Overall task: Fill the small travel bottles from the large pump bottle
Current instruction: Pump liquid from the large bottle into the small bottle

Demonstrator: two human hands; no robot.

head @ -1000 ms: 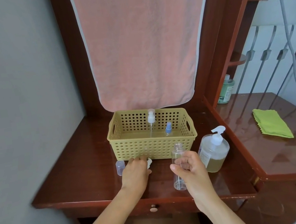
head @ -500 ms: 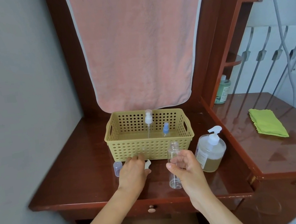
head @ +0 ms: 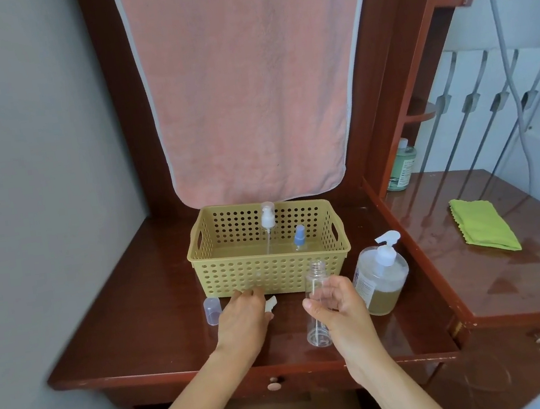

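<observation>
My right hand [head: 339,308] grips a clear, uncapped travel bottle [head: 319,333], held upright just above the wooden tabletop [head: 140,324]. To its right stands the large pump bottle [head: 382,280], part full of yellowish liquid under a white pump. My left hand [head: 242,321] rests palm down on the tabletop with the fingers reaching toward the basket. A small white spray head [head: 270,303] lies beside its thumb, and a clear cap [head: 213,310] stands to its left. In the yellow basket [head: 270,273] are a white-pump bottle [head: 267,219] and a blue-topped bottle [head: 299,237].
A pink towel [head: 246,87] hangs behind the basket. On the lower shelf to the right lie a green cloth [head: 482,224] and, at the back, a green bottle [head: 402,166]. A grey wall [head: 33,166] borders the tabletop on the left.
Both hands stay nearly where they were. The left hand's fingers have stretched out a little toward the basket, and the right hand still holds the clear bottle.
</observation>
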